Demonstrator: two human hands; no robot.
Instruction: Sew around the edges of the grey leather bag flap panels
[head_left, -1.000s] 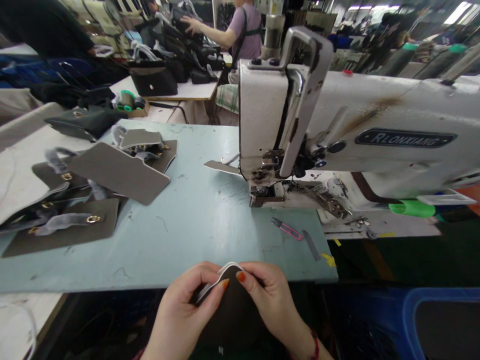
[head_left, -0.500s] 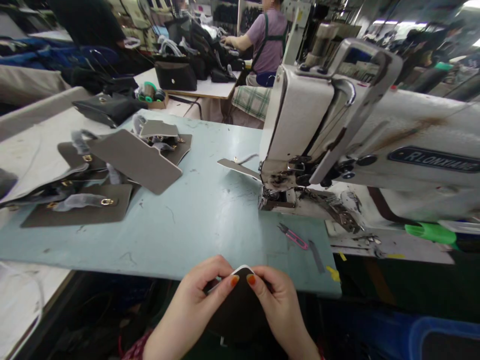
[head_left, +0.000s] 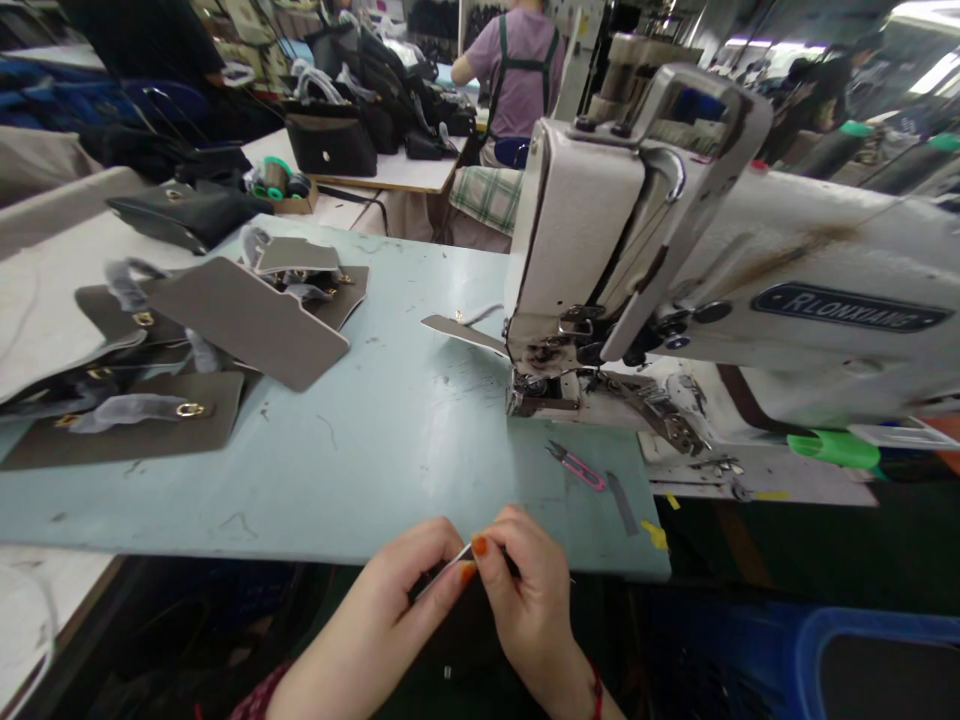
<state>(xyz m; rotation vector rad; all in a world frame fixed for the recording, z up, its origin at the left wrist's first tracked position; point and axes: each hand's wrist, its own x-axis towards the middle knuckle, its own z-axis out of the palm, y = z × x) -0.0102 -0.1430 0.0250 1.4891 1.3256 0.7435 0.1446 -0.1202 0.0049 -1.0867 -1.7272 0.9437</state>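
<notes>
Pinching a thin white-edged panel (head_left: 448, 567), was found mid-handling at the near edge of the pale-blue worktable (head_left: 390, 450).
Observed left hand (head_left: 401, 585) with thumb and bent fingers clamped on the panel's edge, right hand (head_left: 529, 590) likewise clamped just beside it, fingertips nearly meeting. Recorded the remainder of the panel as mostly hidden by the hands. Judged the edge handling under way, not complete, with the panel not yet set down; could not tell stitched edge from unstitched. Saw grey-brown panels (head_left: 251, 320) heaped on the left, plastic-wrapped handles (head_left: 142, 408) already fixed to some, but could not sort finished from waiting. Noted one further panel (head_left: 465, 335) partly behind the head of the RLONXIANG sewing machine (head_left: 795, 260), and pink thread snips (head_left: 576, 467) lying untouched beside a grey strip (head_left: 622, 503).
</notes>
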